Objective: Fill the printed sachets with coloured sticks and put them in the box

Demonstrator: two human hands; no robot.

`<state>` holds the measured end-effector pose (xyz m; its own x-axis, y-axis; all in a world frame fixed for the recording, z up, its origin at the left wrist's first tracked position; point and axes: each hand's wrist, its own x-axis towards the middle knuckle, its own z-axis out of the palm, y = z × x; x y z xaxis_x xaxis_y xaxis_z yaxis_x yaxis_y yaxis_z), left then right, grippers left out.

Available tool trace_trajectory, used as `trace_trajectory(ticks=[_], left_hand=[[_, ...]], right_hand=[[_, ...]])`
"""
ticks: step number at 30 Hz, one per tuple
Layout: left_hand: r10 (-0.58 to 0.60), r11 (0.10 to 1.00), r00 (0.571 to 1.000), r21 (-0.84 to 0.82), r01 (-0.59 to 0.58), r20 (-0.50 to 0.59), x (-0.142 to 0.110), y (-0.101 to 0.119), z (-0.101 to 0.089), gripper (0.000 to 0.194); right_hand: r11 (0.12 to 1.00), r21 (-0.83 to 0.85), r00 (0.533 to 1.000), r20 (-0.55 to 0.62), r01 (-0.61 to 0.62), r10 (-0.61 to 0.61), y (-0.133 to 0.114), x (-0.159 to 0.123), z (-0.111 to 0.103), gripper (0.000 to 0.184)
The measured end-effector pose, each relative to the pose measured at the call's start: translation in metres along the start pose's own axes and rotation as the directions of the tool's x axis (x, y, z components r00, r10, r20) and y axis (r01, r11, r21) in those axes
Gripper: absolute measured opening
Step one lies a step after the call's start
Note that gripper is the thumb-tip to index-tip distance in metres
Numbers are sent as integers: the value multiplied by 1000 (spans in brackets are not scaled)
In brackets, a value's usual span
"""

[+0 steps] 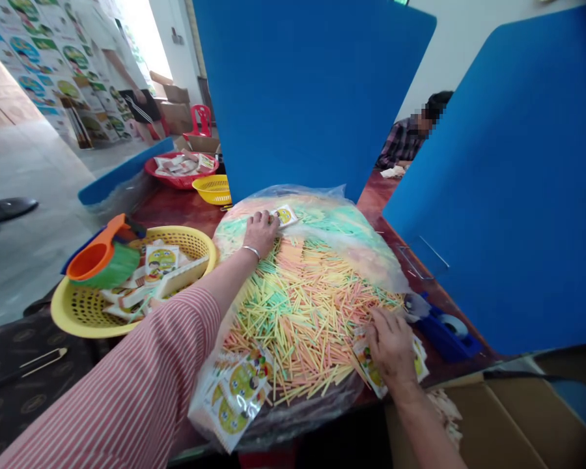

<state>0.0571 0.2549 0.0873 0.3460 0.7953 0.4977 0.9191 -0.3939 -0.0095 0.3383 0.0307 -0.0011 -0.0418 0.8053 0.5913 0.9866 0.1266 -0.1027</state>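
Observation:
A large clear plastic bag lies spread on the table, full of thin pastel sticks in yellow, pink and green. My left hand reaches to the far part of the pile, fingers closed at the edge of a small printed packet. At the pile's right edge is my right hand, its fingers bent down into the sticks; its fingertips are partly hidden. Printed packets show beneath and beside that hand. Nearer me, a stack of printed packets rests on the bag's front left.
Left stands a yellow basket with packets and an orange-and-green scoop. A blue tape dispenser sits right. Blue partitions rise behind. Farther back are a red basket and two people. A cardboard box is lower right.

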Motion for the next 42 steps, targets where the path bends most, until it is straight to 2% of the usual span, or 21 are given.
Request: trace_trajectory(ticks=[3, 6, 11, 14, 15, 17, 19, 21, 24, 27, 29, 36, 38, 42], left_hand=[[10, 1000, 1000, -1, -10, 20, -1, 1, 3, 45], [10, 1000, 999, 0, -10, 44, -9, 4, -2, 50], [-42, 996, 999, -76, 42, 4, -38, 16, -40, 49], [25, 973, 996, -225, -43, -82, -82, 32, -67, 30], [65, 955, 996, -285, -82, -68, -101, 38, -73, 27], [161, 909, 986, -397, -127, 53, -143, 49, -82, 25], [137, 894, 975, -445, -46, 175, -182, 57, -86, 25], [65, 900, 952, -430, 73, 298, -214, 60, -87, 24], [-81, 947, 913, -254, 195, 399, -244, 59, -86, 18], [-190, 958, 888, -118, 261, 420, -256, 57, -83, 14], [-231, 954, 871, -75, 290, 433, -257, 56, -81, 18], [-270, 904, 815, -156, 398, 513, -256, 48, -69, 18], [-268, 889, 820, -199, 413, 506, -257, 45, -66, 17], [-228, 874, 876, -307, 377, 426, -258, 45, -66, 12]], right_hand=[[993, 111, 998, 28, 51, -54, -21, 11, 5, 28], [971, 219, 993, 56, 93, -108, -44, 19, 9, 29], [910, 387, 966, 143, 146, -216, -86, 42, 7, 28], [888, 428, 953, 159, 169, -258, -105, 61, 8, 28], [881, 441, 949, 164, 173, -269, -111, 66, 10, 27], [862, 473, 939, 179, 180, -295, -120, 74, 16, 25], [855, 487, 929, 202, 179, -310, -127, 79, 23, 22], [885, 436, 918, 261, 163, -298, -135, 82, 28, 17], [952, 262, 881, 398, 159, -256, -146, 89, 33, 13], [973, 154, 845, 485, 171, -225, -157, 98, 34, 14], [978, 130, 839, 503, 162, -206, -162, 103, 33, 15], [988, 99, 853, 500, 116, -150, -164, 100, 37, 16], [992, 83, 866, 484, 98, -126, -166, 95, 41, 17], [996, 65, 893, 443, 56, -79, -171, 87, 47, 23]])
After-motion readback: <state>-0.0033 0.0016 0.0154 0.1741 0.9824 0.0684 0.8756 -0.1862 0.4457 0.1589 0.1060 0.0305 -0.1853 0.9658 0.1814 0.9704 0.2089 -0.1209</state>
